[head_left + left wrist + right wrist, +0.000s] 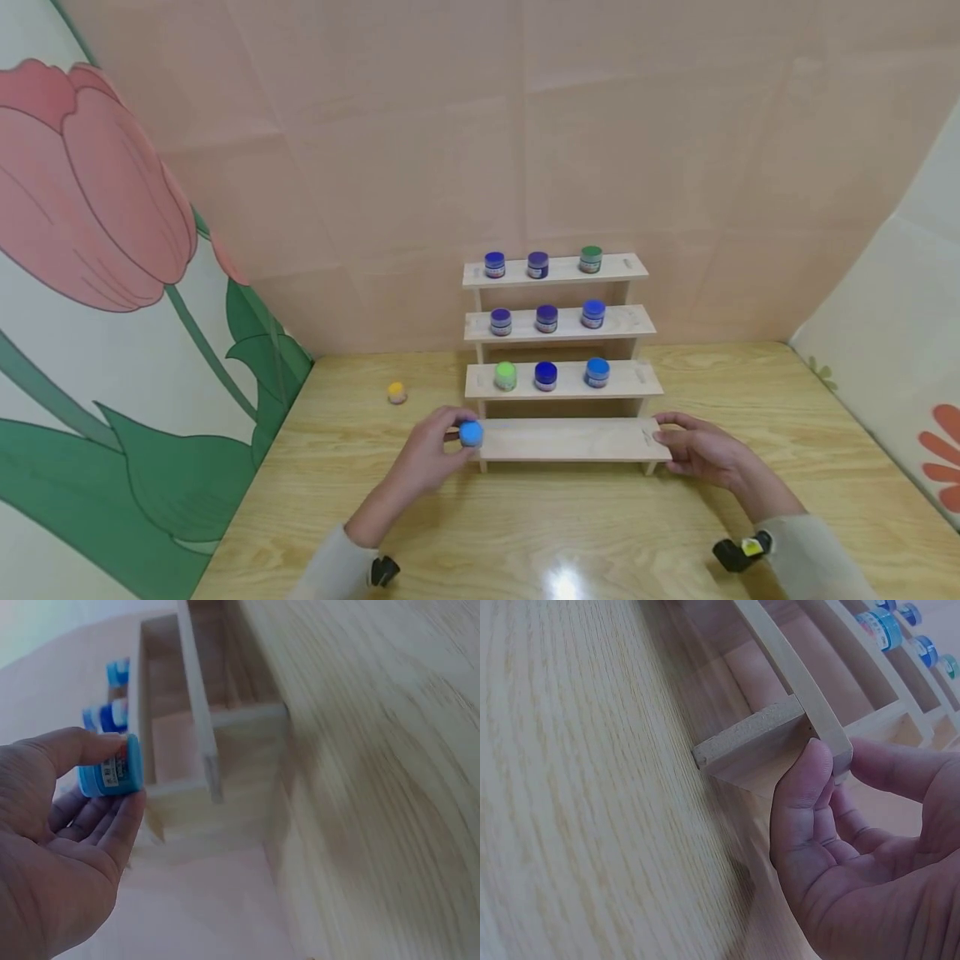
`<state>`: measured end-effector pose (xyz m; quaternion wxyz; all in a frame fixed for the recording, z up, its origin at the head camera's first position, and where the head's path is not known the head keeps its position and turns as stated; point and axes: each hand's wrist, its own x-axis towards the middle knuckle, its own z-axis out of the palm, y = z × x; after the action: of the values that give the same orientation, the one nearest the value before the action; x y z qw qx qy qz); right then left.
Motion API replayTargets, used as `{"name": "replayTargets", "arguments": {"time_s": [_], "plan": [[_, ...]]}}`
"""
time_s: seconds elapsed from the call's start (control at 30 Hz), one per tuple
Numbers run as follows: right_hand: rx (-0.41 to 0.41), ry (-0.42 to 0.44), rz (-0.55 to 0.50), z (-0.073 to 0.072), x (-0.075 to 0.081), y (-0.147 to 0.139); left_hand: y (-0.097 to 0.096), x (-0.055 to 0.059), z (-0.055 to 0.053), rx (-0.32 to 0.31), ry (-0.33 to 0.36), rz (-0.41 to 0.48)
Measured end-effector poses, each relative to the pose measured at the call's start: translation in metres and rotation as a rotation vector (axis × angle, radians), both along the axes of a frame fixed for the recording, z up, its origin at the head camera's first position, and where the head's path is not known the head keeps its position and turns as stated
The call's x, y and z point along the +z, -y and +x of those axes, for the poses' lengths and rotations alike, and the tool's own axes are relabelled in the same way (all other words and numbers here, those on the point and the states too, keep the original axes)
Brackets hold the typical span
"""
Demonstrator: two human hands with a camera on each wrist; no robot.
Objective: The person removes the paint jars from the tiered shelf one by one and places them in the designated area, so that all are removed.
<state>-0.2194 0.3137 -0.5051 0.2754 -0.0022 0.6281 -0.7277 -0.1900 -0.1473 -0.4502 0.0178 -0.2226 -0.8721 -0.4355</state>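
Observation:
My left hand (429, 452) pinches a small light blue paint jar (471, 433) between thumb and fingers, at the left end of the bottom step of a wooden tiered rack (570, 439). In the left wrist view the held jar (112, 772) shows a printed label, and its cap faces away from the palm. At the rack's other end my right hand (705, 457) grips the edge of the bottom board (810, 697), thumb on one face and fingers on the other. No jar stands on that board; each of the three steps above bears three jars.
Jars on the upper steps include a light green one (506, 377), a dark green one (591, 260) and several blue or purple ones. A yellow-capped jar (397, 393) stands on the wooden table (330, 467) left of the rack. Behind rises a pinkish covered wall (375, 183).

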Motion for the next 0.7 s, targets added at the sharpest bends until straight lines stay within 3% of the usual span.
{"name": "replayTargets", "arguments": {"time_s": [0.17, 0.47, 0.7], "plan": [[-0.006, -0.001, 0.005, 0.001, 0.001, 0.0, 0.014, -0.008, -0.008, 0.038, 0.008, 0.005], [-0.012, -0.003, 0.012, 0.002, 0.002, 0.001, 0.034, -0.033, -0.028, 0.086, 0.055, 0.026], [-0.011, -0.001, 0.008, 0.002, 0.001, 0.001, 0.043, -0.041, -0.042, 0.119, 0.101, 0.041]]}}
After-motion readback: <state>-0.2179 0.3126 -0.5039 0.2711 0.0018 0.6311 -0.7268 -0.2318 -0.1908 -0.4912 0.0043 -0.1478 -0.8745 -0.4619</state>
